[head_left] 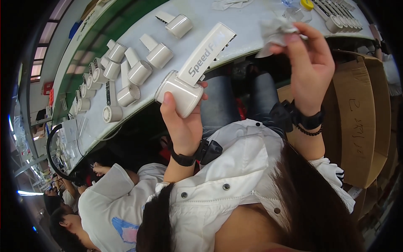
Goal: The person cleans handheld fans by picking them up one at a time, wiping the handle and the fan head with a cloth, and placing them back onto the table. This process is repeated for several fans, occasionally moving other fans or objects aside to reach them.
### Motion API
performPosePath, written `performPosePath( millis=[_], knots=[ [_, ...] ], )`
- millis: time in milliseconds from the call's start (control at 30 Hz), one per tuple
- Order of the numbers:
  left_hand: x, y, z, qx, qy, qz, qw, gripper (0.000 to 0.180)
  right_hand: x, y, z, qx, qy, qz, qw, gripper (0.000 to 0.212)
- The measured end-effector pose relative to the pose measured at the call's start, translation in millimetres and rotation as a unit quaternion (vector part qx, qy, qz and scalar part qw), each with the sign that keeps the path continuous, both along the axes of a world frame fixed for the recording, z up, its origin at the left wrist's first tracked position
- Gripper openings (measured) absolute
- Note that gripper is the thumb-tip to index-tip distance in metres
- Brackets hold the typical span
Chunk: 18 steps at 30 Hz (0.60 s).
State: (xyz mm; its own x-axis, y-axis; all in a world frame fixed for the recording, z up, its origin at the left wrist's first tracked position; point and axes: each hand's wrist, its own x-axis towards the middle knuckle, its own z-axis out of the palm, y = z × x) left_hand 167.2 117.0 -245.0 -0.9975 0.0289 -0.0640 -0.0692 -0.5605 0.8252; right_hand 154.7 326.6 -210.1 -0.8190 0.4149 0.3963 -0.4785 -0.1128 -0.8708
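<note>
A white handheld fan [181, 91] with a round drum-like head and a long flat printed handle is held up over the table's near edge. My left hand [183, 128] is closed around its round head, thumb in front, and the handle points up to the right. Raised at the upper right, my right hand [311, 69] pinches a crumpled white cloth or tissue [273, 32]. The cloth is apart from the fan. Several similar white fans [139, 71] stand and lie on the white table [235, 14], left of the one I hold.
Another row of white fans [336, 21] lies at the far right, beside a clear container with a yellow lid [307, 5]. A white cloth [231, 4] rests at the far edge. An open cardboard box [357, 122] stands at my right. A co-worker in a white shirt [109, 193] sits at my left.
</note>
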Motion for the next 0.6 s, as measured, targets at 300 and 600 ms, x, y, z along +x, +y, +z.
performPosePath(
  millis=[300,600],
  knots=[
    [12,6,-5,0.019,0.016,0.028,0.999,0.049,-18,-32,-21,0.391,0.133,-0.028,0.910,0.023],
    [11,-3,-5,-0.033,0.020,0.086,0.996,0.052,-33,-31,-52,0.408,0.032,-0.026,0.912,0.016]
  ],
)
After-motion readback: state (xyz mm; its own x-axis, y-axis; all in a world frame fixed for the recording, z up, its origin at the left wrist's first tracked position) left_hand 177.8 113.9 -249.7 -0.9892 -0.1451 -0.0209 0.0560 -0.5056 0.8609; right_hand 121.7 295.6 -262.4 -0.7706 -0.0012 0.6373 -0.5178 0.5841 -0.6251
